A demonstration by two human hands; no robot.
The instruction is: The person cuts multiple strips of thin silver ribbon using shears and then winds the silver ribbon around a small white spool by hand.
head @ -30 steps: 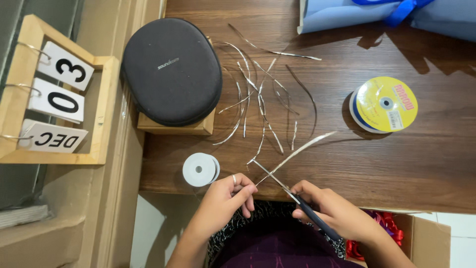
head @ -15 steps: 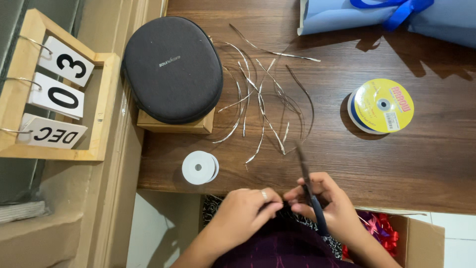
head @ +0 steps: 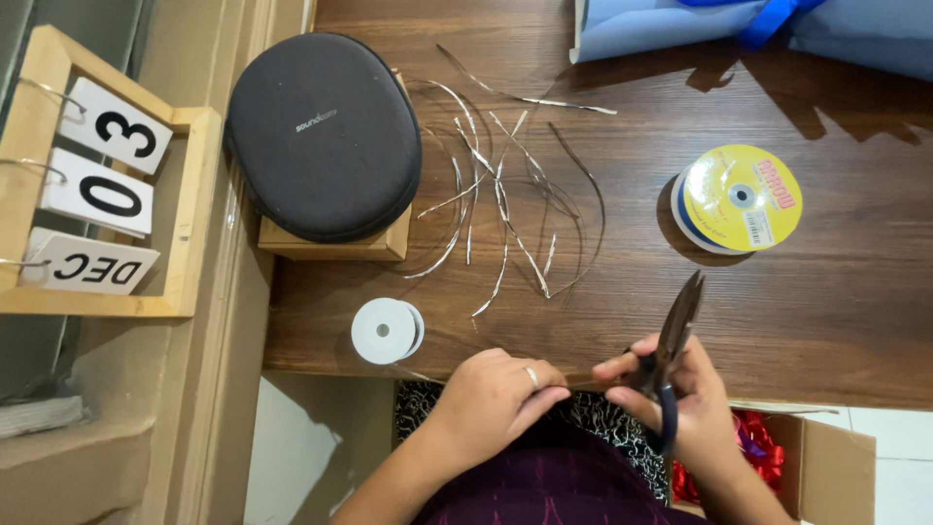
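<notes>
Two hands: both are seen low at the near edge of the desk, close together.
Desk (head: 826, 311): dark wood, on which everything else is laid.
Blue parcel (head: 680, 29): set at the far edge, tied with a blue ribbon (head: 773, 17).
Case (head: 326, 136): a dark oval pouch, rested on a small wooden block (head: 335, 243) at the left.
Calendar (head: 92, 185): a wooden flip frame, placed left of the desk.
Yellow spool (head: 739, 197): laid flat, well right of the strips.
Strips (head: 505, 190): thin silvery lengths, scattered mid-desk — near the case.
White spool (head: 386, 331): kept just left of the left hand.
Right hand (head: 680, 403): closed around dark scissors (head: 671, 355), blades pointed away and shut.
Left hand (head: 496, 394): fingers are pinched together — what is held cannot be told.
</notes>
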